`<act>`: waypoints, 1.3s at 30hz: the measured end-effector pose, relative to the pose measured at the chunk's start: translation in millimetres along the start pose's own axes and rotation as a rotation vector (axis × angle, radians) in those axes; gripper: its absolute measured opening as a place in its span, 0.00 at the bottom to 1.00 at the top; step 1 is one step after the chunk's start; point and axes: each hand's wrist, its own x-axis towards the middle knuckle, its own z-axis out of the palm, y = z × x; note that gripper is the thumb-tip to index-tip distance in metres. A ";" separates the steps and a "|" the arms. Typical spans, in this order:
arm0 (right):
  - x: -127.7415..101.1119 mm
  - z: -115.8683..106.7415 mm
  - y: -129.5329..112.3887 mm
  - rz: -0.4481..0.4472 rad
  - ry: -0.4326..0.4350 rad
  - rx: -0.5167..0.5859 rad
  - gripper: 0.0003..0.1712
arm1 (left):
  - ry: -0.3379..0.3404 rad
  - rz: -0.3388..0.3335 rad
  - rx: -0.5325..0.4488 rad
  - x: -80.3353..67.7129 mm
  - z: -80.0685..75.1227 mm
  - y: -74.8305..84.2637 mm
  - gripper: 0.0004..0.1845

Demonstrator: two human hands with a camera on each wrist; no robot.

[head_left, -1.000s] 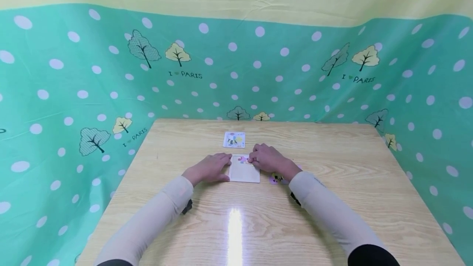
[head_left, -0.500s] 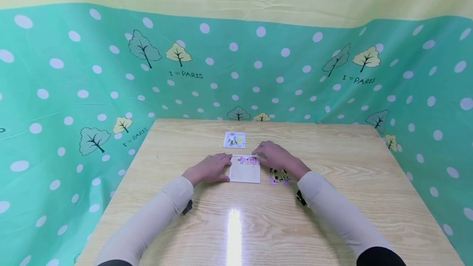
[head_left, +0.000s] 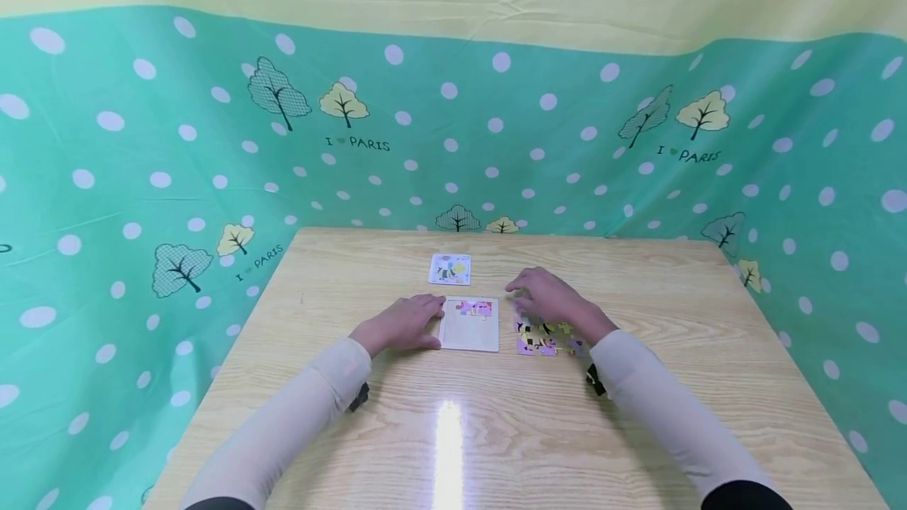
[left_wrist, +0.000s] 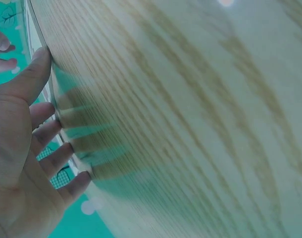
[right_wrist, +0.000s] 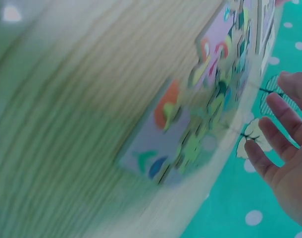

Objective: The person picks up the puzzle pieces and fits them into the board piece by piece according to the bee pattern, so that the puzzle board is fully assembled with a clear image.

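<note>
A pale puzzle tray [head_left: 468, 331] lies on the wooden table [head_left: 638, 408], with a few pink and purple pieces [head_left: 474, 308] set along its far edge. My left hand [head_left: 401, 323] rests flat on the table with its fingers against the tray's left edge; the left wrist view shows those fingers [left_wrist: 47, 131] straight on the wood. My right hand [head_left: 546, 295] hovers, fingers relaxed, over a pile of loose puzzle pieces [head_left: 544, 336] to the right of the tray. The right wrist view shows the loose pieces [right_wrist: 205, 104] and my spread right fingers [right_wrist: 275, 134] holding nothing.
A small picture card [head_left: 449, 268] lies on the table beyond the tray. A green dotted cloth [head_left: 142, 179] with tree prints walls in the table at the back and both sides.
My right hand has left the tray's far edge and moved right, over the loose pieces. The pieces in the tray now show. My left hand has not moved.
</note>
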 end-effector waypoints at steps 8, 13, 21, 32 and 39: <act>-4.2 4.0 13.3 0.025 -0.013 -0.009 0.18 | 0.000 0.000 0.001 -1.5 -1.3 0.8 0.38; -4.3 10.6 17.3 -0.014 -0.003 -0.028 0.14 | 0.001 0.003 -0.010 -2.1 -0.7 1.7 0.38; -3.4 16.5 21.2 -0.052 0.008 -0.079 0.07 | 0.005 0.001 -0.020 -1.3 -0.3 2.2 0.39; 0.0 14.7 20.1 -0.030 0.009 -0.094 0.09 | 0.001 -0.006 -0.006 -0.5 -1.7 2.2 0.39; 6.3 11.3 15.3 -0.029 -0.001 -0.086 0.02 | 0.004 -0.003 0.003 -0.5 -0.7 1.9 0.41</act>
